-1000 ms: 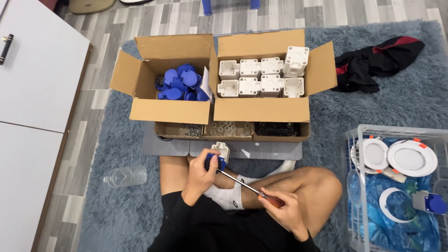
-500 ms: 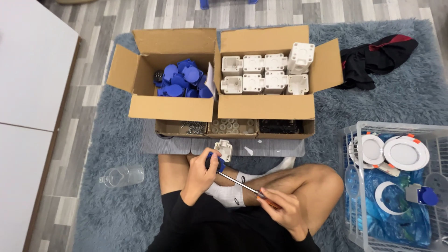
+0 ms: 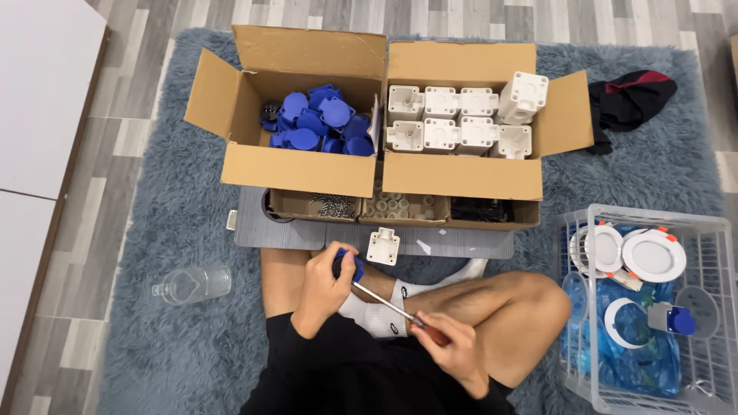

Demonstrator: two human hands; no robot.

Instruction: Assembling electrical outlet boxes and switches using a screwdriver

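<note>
My left hand (image 3: 324, 290) grips a small blue plastic part (image 3: 347, 265) over my crossed legs. My right hand (image 3: 453, 353) holds a screwdriver (image 3: 396, 309) by its reddish handle, the metal shaft pointing up-left with its tip at the blue part. A white square plastic housing (image 3: 383, 246) lies on the grey board (image 3: 446, 243) just beyond my left hand. Behind it stands an open cardboard box of blue parts (image 3: 315, 127) and a second open box of white housings (image 3: 461, 123).
Low trays of screws (image 3: 332, 204), small white pieces (image 3: 400, 206) and dark parts (image 3: 480, 209) sit before the boxes. A wire basket (image 3: 703, 230) at right holds round white fittings and blue plastic. A clear jug (image 3: 192, 284) lies left on the rug; dark cloth (image 3: 630, 96) far right.
Both hands stay at the blue part with the screwdriver; the view has shifted slightly, little else differs.
</note>
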